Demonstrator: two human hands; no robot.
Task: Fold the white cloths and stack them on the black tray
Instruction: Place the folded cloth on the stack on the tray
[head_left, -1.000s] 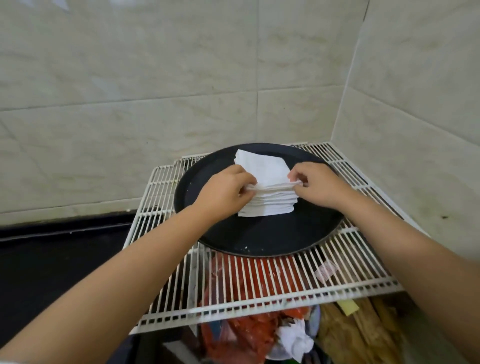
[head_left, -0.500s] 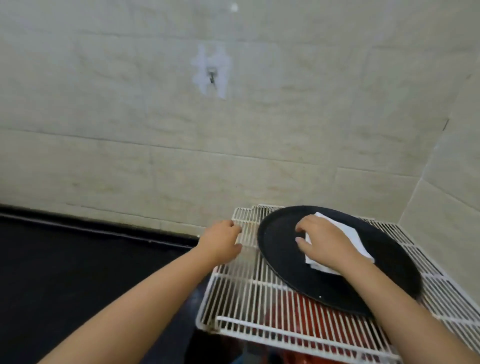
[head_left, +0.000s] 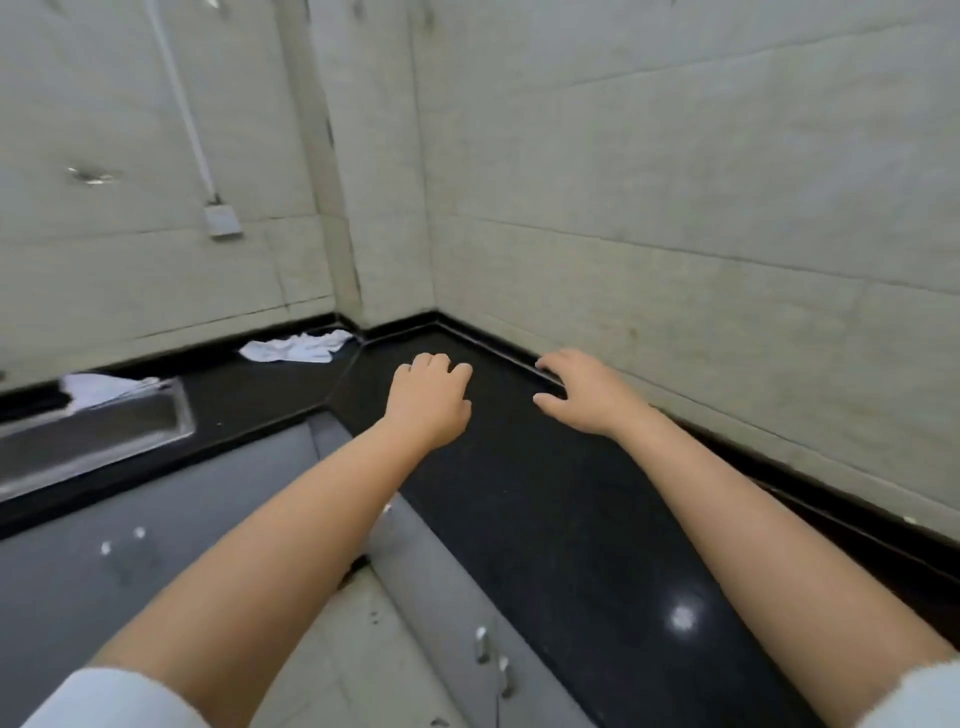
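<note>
Though crumpled, white cloths (head_left: 298, 347) beyond left hand (head_left: 428, 397).

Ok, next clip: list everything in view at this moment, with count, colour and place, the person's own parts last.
crumpled cloth: one, white, on the countertop in the far corner by the wall.
second cloth: one, white, at the back edge of the sink, far left.
sink: one, steel, set in the countertop on the left.
countertop: one, black, L-shaped along both walls.
cabinet doors: grey, below the countertop; count unclear.
wall plate: one, pale, on the left wall with a white conduit above.
left hand: empty, fingers loosely curled, over the countertop.
right hand: empty, fingers spread, near the wall edge.
The black tray is not in view.
</note>
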